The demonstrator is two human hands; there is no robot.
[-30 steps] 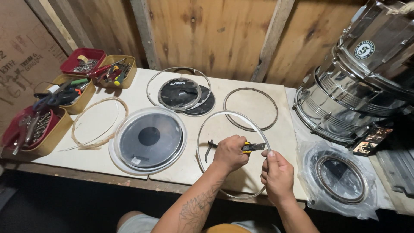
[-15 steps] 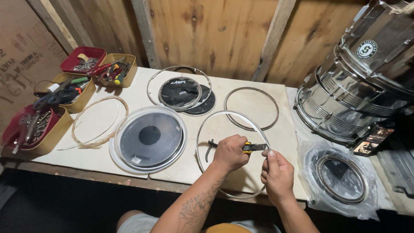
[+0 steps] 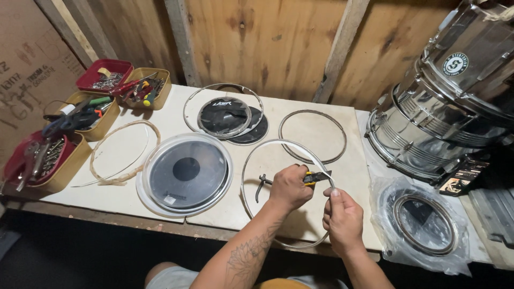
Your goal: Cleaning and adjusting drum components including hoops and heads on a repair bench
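On the workbench [image 3: 160, 203], pliers [image 3: 313, 177] in left fingers [image 3: 292, 187], hoop [image 3: 284, 160] pinched by right fingers [image 3: 334, 195]

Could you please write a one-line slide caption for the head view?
Left hand holds pliers at a metal hoop on the bench; right hand pinches the hoop's rim.

**Wood-walled shed corner, pale bench**

Back wall was bare brown plywood panels [image 3: 257, 48] with slanted grey timber studs [image 3: 179, 40]. A brown cardboard sheet [image 3: 27, 75] leaned at left. Cream flat worktop [image 3: 160, 120] ran across on a rough wooden front edge [image 3: 107, 218]. Dark floor below. Light was warm and even.
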